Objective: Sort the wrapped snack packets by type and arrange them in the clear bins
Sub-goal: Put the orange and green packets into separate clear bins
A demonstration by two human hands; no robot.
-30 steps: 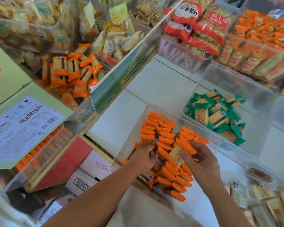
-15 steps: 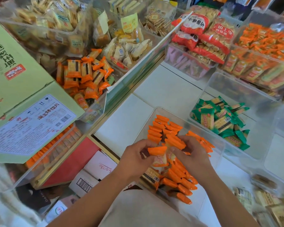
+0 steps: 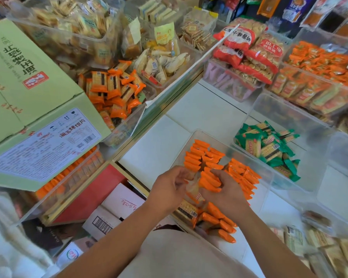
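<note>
left hand (image 3: 170,189): fingers curled, pinching one packet (image 3: 193,192) from its left side. Motion blur, so I can't tell the exact grip
right hand (image 3: 226,194): curled round a bunch of the orange packets (image 3: 209,180), touching that same packet from the right
both hands sit over the near half of the clear bin (image 3: 178,155), which stands on the white surface (image 3: 155,141)

progress, my read: the orange type is mostly in. Rows are filed at the far end, the near end is a looser heap that needs squaring up. green packets (image 3: 267,146) lie in a jumbled pile in the second bin (image 3: 289,117) just to the right, sorted but not arranged. A third bin (image 3: 342,151) stands further right. loose packets (image 3: 293,237) of another type lie bottom right, unsorted. Roughly midway, not near done

orientation: the filed orange packets stand on end, orange crimp up, so the long axis looks near upright, leaning a bit. Rows run along the bin's length, away from the person. The held packet is tilted, orange end towards the person, too blurred to be firm on its axis
</note>
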